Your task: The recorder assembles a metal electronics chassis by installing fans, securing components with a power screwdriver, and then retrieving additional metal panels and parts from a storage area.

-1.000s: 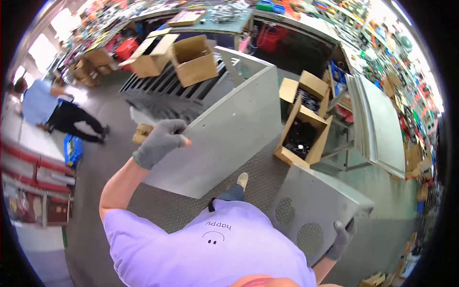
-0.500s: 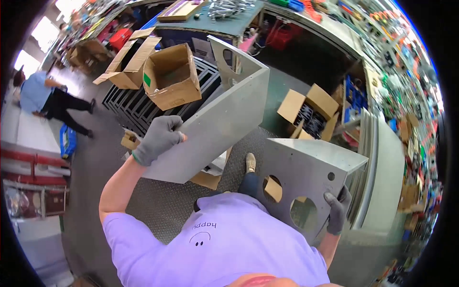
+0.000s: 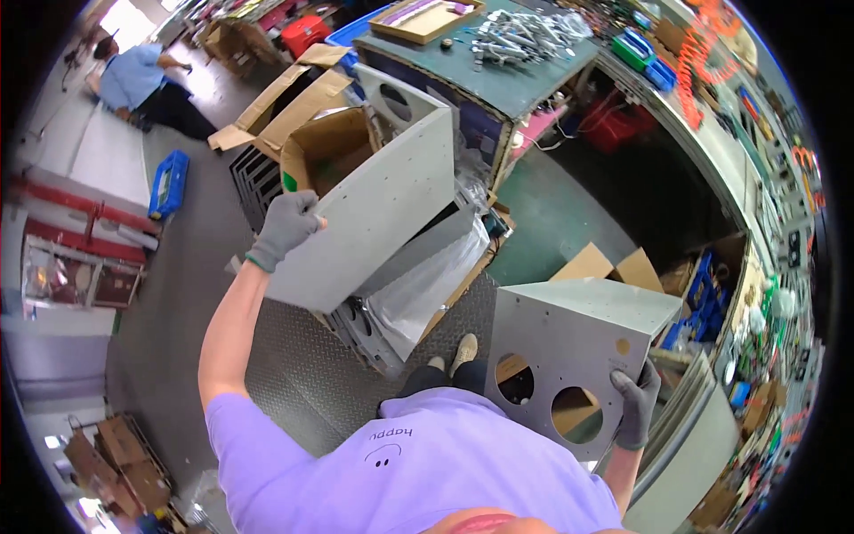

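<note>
In a grey work glove, my left hand [image 3: 286,230] is closed on the near edge of a bent grey sheet-metal panel [image 3: 382,200], held up in front of me to the left. The panel's far flange has a round cutout. My right hand [image 3: 635,405], also gloved, grips the right edge of a second bent metal panel [image 3: 556,343], its thumb on the flat face. Two large round cutouts and smaller holes go through that face. Below the left panel lies a long carton [image 3: 445,307] with clear plastic film and metal parts inside.
Open cardboard boxes [image 3: 325,147] stand behind the left panel, partly hidden by it. A green-topped workbench [image 3: 525,84] at the back carries heaped metal parts. More flat panels [image 3: 698,445] lean at my right. A person in a light blue shirt [image 3: 133,80] stands far left.
My view has swung left and I have moved nearer the workbench. Both panels stay in my hands; the left one now overlaps the open box. The carton below shows more fully.
</note>
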`<state>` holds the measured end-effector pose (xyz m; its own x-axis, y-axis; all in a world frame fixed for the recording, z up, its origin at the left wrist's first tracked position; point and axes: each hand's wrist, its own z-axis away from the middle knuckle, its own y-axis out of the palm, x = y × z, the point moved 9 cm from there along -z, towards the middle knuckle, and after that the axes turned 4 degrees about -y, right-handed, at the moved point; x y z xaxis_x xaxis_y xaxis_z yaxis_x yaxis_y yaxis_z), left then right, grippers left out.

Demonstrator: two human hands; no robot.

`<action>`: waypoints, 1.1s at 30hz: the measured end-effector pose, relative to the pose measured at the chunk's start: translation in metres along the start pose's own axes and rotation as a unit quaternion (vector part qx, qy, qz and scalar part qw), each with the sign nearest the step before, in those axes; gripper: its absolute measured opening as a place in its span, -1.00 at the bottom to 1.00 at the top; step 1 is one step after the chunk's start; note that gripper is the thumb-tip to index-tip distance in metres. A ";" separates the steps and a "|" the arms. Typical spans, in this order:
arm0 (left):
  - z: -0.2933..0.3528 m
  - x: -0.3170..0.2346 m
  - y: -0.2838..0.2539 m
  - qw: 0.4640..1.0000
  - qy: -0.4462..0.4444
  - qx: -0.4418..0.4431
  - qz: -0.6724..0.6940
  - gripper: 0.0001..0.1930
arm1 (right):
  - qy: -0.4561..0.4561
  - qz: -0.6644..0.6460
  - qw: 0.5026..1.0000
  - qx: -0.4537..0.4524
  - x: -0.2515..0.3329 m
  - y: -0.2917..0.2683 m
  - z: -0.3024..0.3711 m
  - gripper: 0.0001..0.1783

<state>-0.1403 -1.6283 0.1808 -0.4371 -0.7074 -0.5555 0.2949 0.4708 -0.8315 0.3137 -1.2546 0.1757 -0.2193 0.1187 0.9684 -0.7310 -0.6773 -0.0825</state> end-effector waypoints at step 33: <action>-0.033 0.166 -0.134 0.890 -0.214 -0.342 -0.214 -0.76 | -0.020 0.065 0.997 0.038 0.063 0.086 -0.155 -0.51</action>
<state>-0.2807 -1.7912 0.2001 0.0220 -0.9663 -0.2564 -0.4702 0.2163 -0.8556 0.1372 -1.1929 0.1930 -0.2826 -0.0018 0.9592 -0.6472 -0.7377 -0.1920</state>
